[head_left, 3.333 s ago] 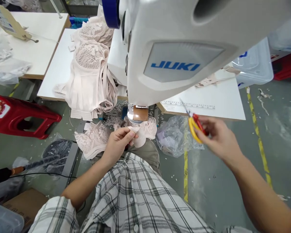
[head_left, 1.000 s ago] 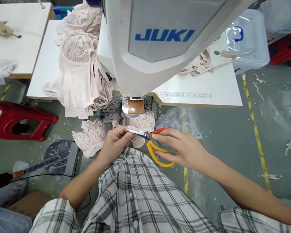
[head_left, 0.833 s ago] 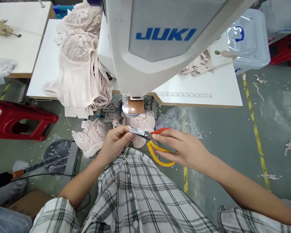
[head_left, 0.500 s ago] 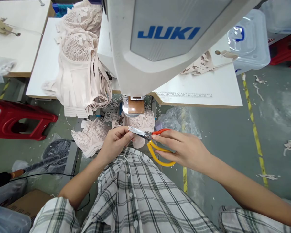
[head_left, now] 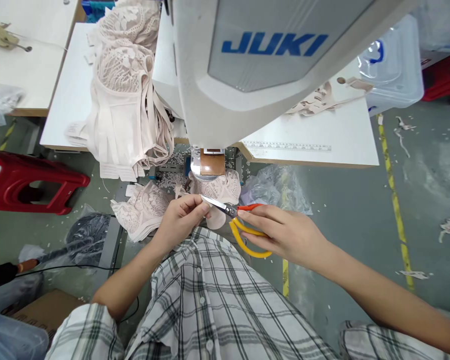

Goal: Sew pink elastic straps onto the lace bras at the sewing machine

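My right hand (head_left: 285,232) grips a pair of scissors (head_left: 230,212) with one yellow and one red handle. The blades point left and their tips reach the fingers of my left hand (head_left: 183,217). That hand is closed in a pinch on a beige lace bra (head_left: 219,187), which hangs below the sewing machine head (head_left: 206,115). My fingers and the blades cover part of the bra, so the exact spot at the tips is hidden. Just to the left lies a stack of beige lace cups (head_left: 142,210).
A tall pile of beige lace bras (head_left: 116,100) hangs over the white table's left part. Beige straps (head_left: 315,100) and a printed ruler (head_left: 288,146) are on the right part. A red stool (head_left: 33,182) stands left; a clear plastic box (head_left: 393,70) stands right.
The scissors look slightly more closed, their blades lying nearer together. Both hands stay almost in place, while the camera view has shifted a little.
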`<state>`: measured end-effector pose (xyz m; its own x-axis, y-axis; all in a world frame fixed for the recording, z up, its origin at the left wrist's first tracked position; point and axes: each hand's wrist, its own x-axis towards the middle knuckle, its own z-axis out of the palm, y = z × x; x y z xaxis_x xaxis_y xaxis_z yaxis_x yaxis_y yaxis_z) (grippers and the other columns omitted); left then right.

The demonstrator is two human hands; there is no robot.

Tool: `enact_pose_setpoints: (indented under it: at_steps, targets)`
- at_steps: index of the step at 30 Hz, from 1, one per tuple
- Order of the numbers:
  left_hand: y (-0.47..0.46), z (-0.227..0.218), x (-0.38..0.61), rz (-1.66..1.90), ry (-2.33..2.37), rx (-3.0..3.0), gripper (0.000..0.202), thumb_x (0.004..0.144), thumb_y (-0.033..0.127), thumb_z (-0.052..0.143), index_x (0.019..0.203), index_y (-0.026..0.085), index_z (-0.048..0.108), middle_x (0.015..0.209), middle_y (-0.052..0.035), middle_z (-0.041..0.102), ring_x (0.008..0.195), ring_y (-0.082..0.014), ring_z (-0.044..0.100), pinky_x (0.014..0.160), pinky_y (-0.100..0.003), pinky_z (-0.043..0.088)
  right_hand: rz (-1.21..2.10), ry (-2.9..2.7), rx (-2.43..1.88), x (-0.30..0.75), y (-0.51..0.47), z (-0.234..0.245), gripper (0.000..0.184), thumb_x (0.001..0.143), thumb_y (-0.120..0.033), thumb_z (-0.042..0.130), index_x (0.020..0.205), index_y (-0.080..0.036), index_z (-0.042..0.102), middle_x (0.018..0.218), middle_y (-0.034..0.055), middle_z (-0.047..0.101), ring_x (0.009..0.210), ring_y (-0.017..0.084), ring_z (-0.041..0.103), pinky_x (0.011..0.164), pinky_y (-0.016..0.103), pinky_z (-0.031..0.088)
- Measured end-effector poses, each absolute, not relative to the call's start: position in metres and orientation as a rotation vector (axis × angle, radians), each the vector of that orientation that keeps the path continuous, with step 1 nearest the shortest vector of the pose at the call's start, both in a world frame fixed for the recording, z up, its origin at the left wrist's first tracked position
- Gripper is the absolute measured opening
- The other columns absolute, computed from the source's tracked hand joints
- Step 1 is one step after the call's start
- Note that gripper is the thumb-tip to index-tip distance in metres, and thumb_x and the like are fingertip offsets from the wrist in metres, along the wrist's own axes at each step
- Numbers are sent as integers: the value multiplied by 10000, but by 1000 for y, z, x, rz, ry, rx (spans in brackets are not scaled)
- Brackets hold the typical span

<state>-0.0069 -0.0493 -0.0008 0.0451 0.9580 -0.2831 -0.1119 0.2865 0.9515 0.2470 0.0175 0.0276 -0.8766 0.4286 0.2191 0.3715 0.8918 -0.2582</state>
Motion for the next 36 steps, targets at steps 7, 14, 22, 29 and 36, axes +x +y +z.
enact_pose_setpoints:
  at_steps: [7, 14, 22, 29, 36]
  targets:
    - [-46, 1, -4, 1030, 1245, 982, 257, 937, 341, 600, 767, 157, 656, 664, 16, 537, 565, -85, 423, 531, -221, 333, 432, -2755, -692, 244, 22, 27, 360, 930, -376, 602, 1232, -181, 587, 1024, 72, 685, 696, 129, 661, 523, 240, 475]
    - [-46, 1, -6, 998, 1274, 1024, 258, 937, 338, 589, 760, 160, 649, 650, 25, 523, 551, -81, 409, 527, -213, 335, 374, -2782, -659, 245, 24, 27, 338, 968, -374, 558, 1244, -181, 587, 1002, 66, 698, 732, 145, 679, 556, 253, 484]
    - [-46, -1, -6, 954, 1264, 959, 312, 925, 411, 607, 741, 161, 644, 629, 19, 504, 547, -90, 392, 521, -220, 311, 374, -2788, -667, 249, 20, 22, 294, 986, -297, 539, 1247, -189, 620, 984, 53, 716, 823, 141, 703, 567, 231, 510]
    - [-48, -6, -8, 1005, 1194, 767, 302, 916, 411, 633, 744, 163, 640, 676, 4, 570, 565, -84, 405, 550, -224, 321, 587, -2439, -1006, 268, 21, 5, 299, 906, -275, 657, 1205, -285, 647, 946, 27, 727, 716, 148, 669, 599, 266, 521]
    - [-44, -6, -8, 1054, 1126, 701, 271, 914, 367, 645, 741, 159, 646, 714, -1, 608, 577, -76, 410, 576, -220, 334, 446, -2309, -1572, 281, 85, -2, 351, 897, -405, 643, 1191, -224, 703, 880, 61, 716, 642, 135, 609, 607, 286, 453]
